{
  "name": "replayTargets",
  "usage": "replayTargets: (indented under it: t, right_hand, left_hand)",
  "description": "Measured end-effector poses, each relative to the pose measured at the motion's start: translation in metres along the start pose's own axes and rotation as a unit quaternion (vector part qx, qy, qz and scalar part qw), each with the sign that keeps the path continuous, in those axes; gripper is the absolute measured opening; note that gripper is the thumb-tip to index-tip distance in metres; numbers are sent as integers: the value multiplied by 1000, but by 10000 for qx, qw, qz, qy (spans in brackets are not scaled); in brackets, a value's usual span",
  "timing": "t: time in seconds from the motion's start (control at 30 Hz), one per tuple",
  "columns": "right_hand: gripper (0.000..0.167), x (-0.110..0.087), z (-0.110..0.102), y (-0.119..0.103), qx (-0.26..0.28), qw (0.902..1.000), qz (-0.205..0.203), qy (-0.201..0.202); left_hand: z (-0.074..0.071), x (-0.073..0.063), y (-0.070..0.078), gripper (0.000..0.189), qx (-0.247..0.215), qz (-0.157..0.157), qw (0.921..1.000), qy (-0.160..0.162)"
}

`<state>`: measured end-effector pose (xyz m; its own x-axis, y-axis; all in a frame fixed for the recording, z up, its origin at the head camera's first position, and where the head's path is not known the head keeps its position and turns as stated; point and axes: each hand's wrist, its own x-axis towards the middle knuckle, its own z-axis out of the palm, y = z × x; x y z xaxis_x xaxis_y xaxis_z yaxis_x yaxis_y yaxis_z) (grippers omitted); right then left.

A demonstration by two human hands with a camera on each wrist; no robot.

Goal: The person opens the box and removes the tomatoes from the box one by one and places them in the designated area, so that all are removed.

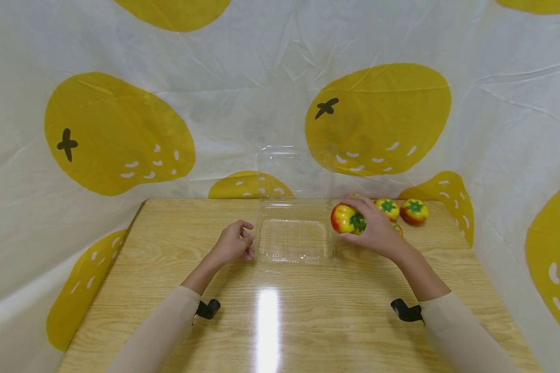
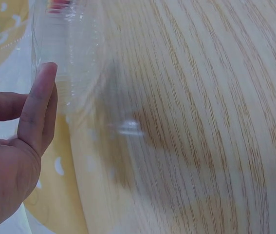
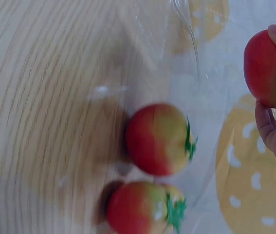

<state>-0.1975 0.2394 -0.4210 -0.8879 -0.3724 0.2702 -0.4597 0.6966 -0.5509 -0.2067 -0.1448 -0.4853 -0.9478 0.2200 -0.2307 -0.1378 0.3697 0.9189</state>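
Observation:
My right hand (image 1: 377, 230) grips a red-and-yellow tomato (image 1: 343, 217) with a green leafy top, thumb on one side and fingers on the other. In the right wrist view this tomato (image 3: 265, 73) is held above two others. Left of it lies a see-through plastic clamshell container (image 1: 296, 258), its lid (image 1: 295, 149) raised at the back. My left hand (image 1: 233, 242) is beside the container's left wall, fingers loosely bent with nothing between them. In the left wrist view the fingertips (image 2: 47, 73) overlap the clear plastic (image 2: 79, 53).
More tomatoes of the same kind, among them one at the far right (image 1: 414, 211) and one beside it (image 1: 387, 208), sit behind the right hand. The wooden table (image 1: 168, 223) ends at a white cloth (image 1: 242, 119) printed with yellow fruit, behind and at both sides.

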Motion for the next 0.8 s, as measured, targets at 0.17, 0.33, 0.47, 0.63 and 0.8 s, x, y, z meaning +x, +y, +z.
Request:
replayTargets:
  t: [0.17, 0.33, 0.47, 0.63, 0.8]
  right_hand:
    - [77, -13, -15, 14, -101, 9998, 117, 117]
    - [75, -23, -29, 29, -116, 9997, 147, 149]
    - [74, -33, -39, 41, -126, 9991, 392, 134]
    - [75, -48, -52, 55, -63, 9973, 706, 170]
    - [75, -61, -59, 70, -111, 9964, 770, 335]
  left_hand:
    - [1, -1, 2, 38, 21, 5, 10000, -14]
    - [0, -2, 3, 39, 29, 31, 10000, -34]
    - [-1, -2, 3, 39, 21, 40, 10000, -18]
    - [0, -1, 3, 38, 14, 33, 10000, -18]
    - [1, -2, 2, 38, 32, 36, 10000, -9]
